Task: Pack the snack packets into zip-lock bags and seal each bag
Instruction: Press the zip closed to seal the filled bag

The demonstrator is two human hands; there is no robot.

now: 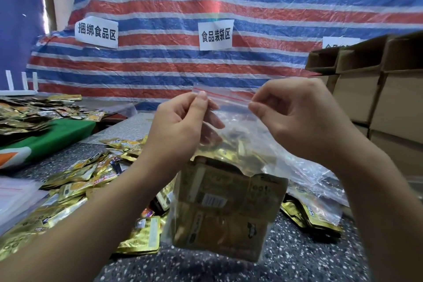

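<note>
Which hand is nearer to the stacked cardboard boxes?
Right. The right hand pinches the zip-lock bag at its right top corner, on the side of the cardboard boxes; the left hand pinches the opposite corner.

**Gold packets everywhere, stripes behind**

So many colours here. The tarp (229, 7) at the back is striped red, blue and white, with white paper signs (215, 35) printed in black characters. The zip-lock bag (229, 190) is clear plastic with a thin red line along its zip, and the snack packets (219, 208) inside look shiny gold with a white barcode patch. Loose packets (75, 181) on the table (297, 258) are gold too, some with orange bits. The table itself is dark grey speckled with white. On the left there's a green cloth (57, 135) with an orange and white patch. Cardboard boxes (377, 98) on the right are plain brown.
</note>
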